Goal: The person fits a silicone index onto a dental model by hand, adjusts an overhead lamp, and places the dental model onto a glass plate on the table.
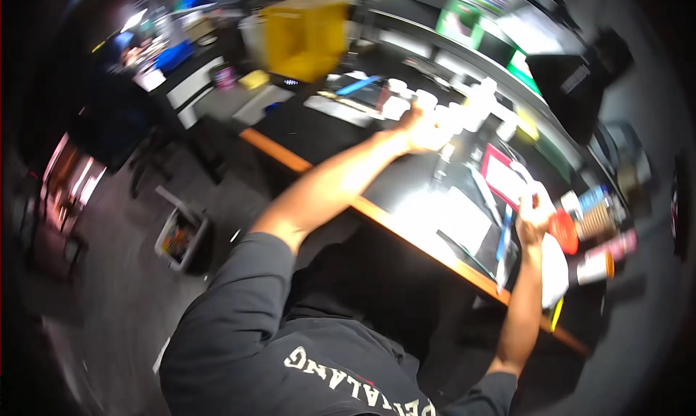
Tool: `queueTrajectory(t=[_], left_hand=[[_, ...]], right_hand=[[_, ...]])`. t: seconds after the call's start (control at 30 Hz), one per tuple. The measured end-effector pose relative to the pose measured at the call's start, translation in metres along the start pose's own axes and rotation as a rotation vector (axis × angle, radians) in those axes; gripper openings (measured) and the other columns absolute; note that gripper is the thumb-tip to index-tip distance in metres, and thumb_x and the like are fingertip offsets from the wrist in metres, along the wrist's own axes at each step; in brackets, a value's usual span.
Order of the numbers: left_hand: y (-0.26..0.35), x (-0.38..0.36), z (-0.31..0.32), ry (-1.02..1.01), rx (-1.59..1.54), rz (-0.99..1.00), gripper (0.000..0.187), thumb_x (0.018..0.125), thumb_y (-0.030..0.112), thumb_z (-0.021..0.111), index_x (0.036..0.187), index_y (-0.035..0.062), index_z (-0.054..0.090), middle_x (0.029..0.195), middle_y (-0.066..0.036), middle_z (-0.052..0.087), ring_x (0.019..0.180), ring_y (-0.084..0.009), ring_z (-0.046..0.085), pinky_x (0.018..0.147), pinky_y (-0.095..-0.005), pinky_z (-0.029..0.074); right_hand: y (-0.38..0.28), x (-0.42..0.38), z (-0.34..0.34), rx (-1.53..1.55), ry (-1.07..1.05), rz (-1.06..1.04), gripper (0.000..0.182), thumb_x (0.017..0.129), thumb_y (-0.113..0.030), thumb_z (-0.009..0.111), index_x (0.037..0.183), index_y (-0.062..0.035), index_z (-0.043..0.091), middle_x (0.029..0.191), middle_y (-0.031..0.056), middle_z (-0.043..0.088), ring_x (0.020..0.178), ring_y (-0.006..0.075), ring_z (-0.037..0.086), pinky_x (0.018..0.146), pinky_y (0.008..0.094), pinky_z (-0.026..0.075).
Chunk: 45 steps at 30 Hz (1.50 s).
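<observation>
My left hand [428,131] reaches across the black desk to a group of small white containers [396,108], blurred and washed out by glare. Its fingers are smeared, so their grip cannot be made out. On the right, my right hand [535,211] is raised over the desk with its fingers curled together. A pale, curved item [520,172] shows at its fingertips, too blurred to name. Close to this hand are a red-framed white panel [502,175] and a red round lid-like object [563,232]. A blue pen-like stick [503,236] lies just left of my right wrist.
A white sheet [464,220] lies on the black desk [395,177], which has an orange front edge [406,231]. A yellow bin [304,39] stands at the back. Jars and tubes [598,224] crowd the right end. A waste bin [181,238] stands on the floor at left.
</observation>
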<state>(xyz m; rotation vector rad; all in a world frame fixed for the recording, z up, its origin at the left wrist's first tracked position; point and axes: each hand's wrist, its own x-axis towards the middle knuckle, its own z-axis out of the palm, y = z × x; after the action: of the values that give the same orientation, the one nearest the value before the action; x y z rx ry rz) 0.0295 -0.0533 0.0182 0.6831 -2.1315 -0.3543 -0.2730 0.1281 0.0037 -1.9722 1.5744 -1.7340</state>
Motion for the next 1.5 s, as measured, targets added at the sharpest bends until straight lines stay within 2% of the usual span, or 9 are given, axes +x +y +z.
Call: queueTrajectory(t=[0.1,0.2,0.23,0.33,0.37,0.97,1.07,1.2,1.5], left_hand=[[-0.041,-0.003,0.025,0.205,0.098,0.279,0.023,0.102,0.023,0.069,0.114,0.0055,0.063,0.07,-0.011,0.065,0.059,-0.021,0.068,0.053,-0.0351,0.051],[-0.04,-0.006,0.022,0.183,0.025,0.275,0.015,0.096,0.016,0.075,0.099,0.0047,0.065,0.056,-0.007,0.056,0.051,-0.0137,0.059,0.049,-0.032,0.044],[-0.027,-0.008,0.013,0.121,0.01,0.154,0.017,0.091,0.019,0.07,0.077,0.0113,0.074,0.056,-0.012,0.06,0.051,-0.0267,0.063,0.054,-0.0415,0.051],[-0.023,-0.009,0.009,0.095,-0.018,0.145,0.024,0.09,0.018,0.073,0.069,0.0075,0.067,0.054,-0.009,0.06,0.049,-0.0219,0.062,0.053,-0.0373,0.049],[-0.021,-0.01,0.01,0.099,-0.038,0.138,0.033,0.09,0.014,0.081,0.065,0.0033,0.062,0.056,-0.006,0.058,0.051,-0.0118,0.055,0.052,-0.0315,0.043],[-0.018,-0.009,0.007,0.075,-0.009,0.147,0.035,0.089,0.013,0.081,0.064,0.003,0.06,0.056,-0.007,0.058,0.051,-0.0135,0.056,0.052,-0.0327,0.044],[-0.02,-0.008,0.008,0.078,-0.02,0.158,0.035,0.089,0.013,0.081,0.064,0.003,0.06,0.055,-0.006,0.058,0.051,-0.0125,0.056,0.052,-0.032,0.043],[-0.019,-0.01,0.01,0.061,-0.02,0.15,0.034,0.091,0.011,0.08,0.064,0.0027,0.061,0.055,-0.006,0.058,0.051,-0.0115,0.056,0.052,-0.0311,0.043],[-0.01,-0.01,0.008,0.051,-0.048,0.167,0.028,0.089,0.011,0.081,0.068,0.0038,0.065,0.057,-0.004,0.059,0.052,-0.0111,0.057,0.052,-0.0302,0.044]], right_hand=[[-0.004,0.002,-0.006,-0.163,0.004,0.108,0.008,0.102,-0.006,0.066,0.101,0.0003,0.071,0.081,0.0,0.066,0.074,0.0071,0.06,0.068,0.0257,0.048],[-0.008,0.003,-0.006,-0.222,-0.02,0.126,0.011,0.101,-0.01,0.069,0.102,0.0009,0.072,0.078,-0.0002,0.067,0.071,0.0065,0.06,0.066,0.0256,0.048],[-0.005,0.003,-0.005,-0.213,-0.033,0.124,0.012,0.101,-0.011,0.07,0.102,0.0008,0.073,0.077,0.0,0.067,0.07,0.006,0.06,0.065,0.0252,0.048],[-0.026,0.004,0.002,-0.147,0.019,0.113,0.018,0.096,-0.018,0.078,0.09,-0.001,0.075,0.066,0.004,0.067,0.059,0.0091,0.059,0.058,0.0299,0.047],[-0.03,0.004,0.002,-0.179,0.014,0.082,0.019,0.095,-0.018,0.079,0.088,-0.0008,0.074,0.064,0.0038,0.067,0.057,0.0088,0.058,0.056,0.0293,0.046],[-0.037,0.004,0.003,-0.229,-0.032,0.029,0.024,0.094,-0.017,0.081,0.08,-0.0011,0.069,0.062,0.0032,0.063,0.056,0.0102,0.057,0.054,0.03,0.045],[-0.04,0.002,0.006,-0.169,-0.038,0.025,0.03,0.098,-0.015,0.079,0.078,-0.0007,0.062,0.059,-0.0003,0.051,0.056,0.0062,0.043,0.052,0.0291,0.034],[-0.041,0.004,0.003,-0.222,-0.07,0.028,0.023,0.096,-0.016,0.08,0.083,0.0004,0.071,0.062,0.004,0.065,0.055,0.0088,0.058,0.053,0.0291,0.044],[-0.048,0.003,0.006,-0.219,-0.113,0.036,0.02,0.097,-0.015,0.079,0.087,0.0016,0.073,0.062,0.0012,0.063,0.056,0.0055,0.054,0.052,0.0277,0.042]])
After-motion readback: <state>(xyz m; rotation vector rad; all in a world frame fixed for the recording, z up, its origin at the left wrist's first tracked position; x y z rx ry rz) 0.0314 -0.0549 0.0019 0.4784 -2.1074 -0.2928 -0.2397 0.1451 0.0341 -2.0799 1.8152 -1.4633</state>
